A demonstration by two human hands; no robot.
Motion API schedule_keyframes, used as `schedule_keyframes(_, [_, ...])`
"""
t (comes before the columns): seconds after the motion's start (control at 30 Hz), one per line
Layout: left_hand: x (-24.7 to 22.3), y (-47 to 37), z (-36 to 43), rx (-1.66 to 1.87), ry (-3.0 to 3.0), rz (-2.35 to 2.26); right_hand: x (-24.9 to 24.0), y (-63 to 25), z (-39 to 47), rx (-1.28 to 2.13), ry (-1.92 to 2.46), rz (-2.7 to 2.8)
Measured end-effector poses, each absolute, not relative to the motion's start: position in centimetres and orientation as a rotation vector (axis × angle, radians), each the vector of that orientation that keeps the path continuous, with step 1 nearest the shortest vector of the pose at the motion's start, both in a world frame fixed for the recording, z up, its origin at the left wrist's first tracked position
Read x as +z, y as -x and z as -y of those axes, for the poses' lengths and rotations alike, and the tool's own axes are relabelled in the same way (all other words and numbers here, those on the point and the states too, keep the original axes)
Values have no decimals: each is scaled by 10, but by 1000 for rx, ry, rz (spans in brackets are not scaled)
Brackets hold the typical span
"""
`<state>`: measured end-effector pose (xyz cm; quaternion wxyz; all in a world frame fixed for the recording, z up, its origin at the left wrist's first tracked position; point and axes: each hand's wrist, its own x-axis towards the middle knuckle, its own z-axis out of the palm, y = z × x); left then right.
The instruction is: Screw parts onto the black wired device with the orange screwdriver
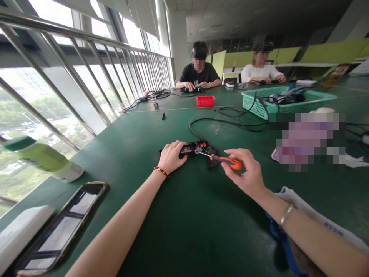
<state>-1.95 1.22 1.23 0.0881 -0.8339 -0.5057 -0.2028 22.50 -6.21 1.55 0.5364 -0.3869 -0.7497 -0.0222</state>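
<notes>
My left hand [173, 156] is wrapped round the dark body of a small device [191, 147] lying on the green table [178, 207]. Small orange and grey parts show at the device's exposed right end. An orange and black screwdriver [226, 161] is held by its handle in my right hand [245, 169], between thumb and fingers. Its thin shaft points left, and the tip is at the device's exposed parts; whether it touches them is too small to tell. A black cable [201, 120] curves behind the device.
A bottle [43, 157] and a phone [62, 227] are at the left. Farther back are a red tray [205, 101] and a green basket [259, 105] with dark items. A cloth [311, 227] lies under my right forearm. Two people sit across the table.
</notes>
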Motion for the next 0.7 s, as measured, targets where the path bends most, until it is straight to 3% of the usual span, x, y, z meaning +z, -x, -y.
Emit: schedule_keyframes(0.7, [8,22,-16,-639,2486,1474,21,-224,64,-98,922,1872])
